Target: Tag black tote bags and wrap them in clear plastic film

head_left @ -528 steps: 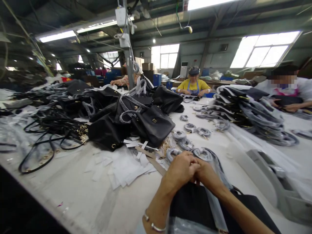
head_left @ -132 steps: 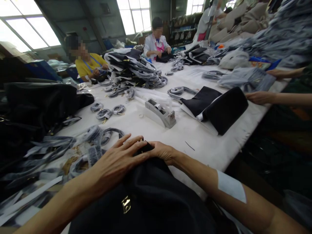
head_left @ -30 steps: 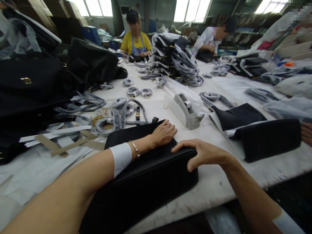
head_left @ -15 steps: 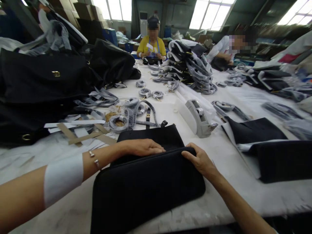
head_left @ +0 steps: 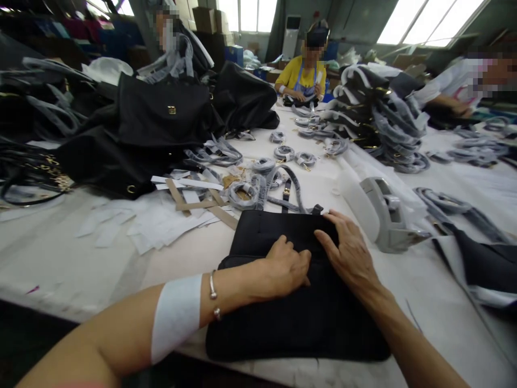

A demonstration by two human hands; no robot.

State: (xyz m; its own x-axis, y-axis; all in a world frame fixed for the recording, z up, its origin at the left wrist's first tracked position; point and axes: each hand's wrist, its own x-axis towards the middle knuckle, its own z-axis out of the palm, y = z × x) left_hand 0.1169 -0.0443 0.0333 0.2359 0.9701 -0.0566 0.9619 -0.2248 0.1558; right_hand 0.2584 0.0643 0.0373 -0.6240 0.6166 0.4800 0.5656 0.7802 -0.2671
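A black bag (head_left: 291, 323) with rounded lower corners lies on the table before me, its upper panel spread away from me. My left hand (head_left: 285, 269) is on the middle of it with the fingers curled in and pressed to the material near the fold; the fingertips are partly hidden. My right hand (head_left: 351, 248) rests on the bag's upper right corner, thumb apart from the stretched fingers. Just past the top edge is a small black strap tab (head_left: 317, 209). To the right of that hand stands a grey tape dispenser (head_left: 385, 215).
Wrapped strap coils (head_left: 242, 194) lie beyond the bag, with paper strips (head_left: 157, 226) at left. Black bags (head_left: 165, 108) are heaped at far left; another stack (head_left: 363, 108) stands at far right. A person in yellow (head_left: 302, 75) sits opposite, another person (head_left: 456, 91) works at right.
The bag's front panel, raised before, now lies flat towards me. My left hand has come out from behind its edge onto the bag. My right hand has shifted to the upper corner. The view has turned left.
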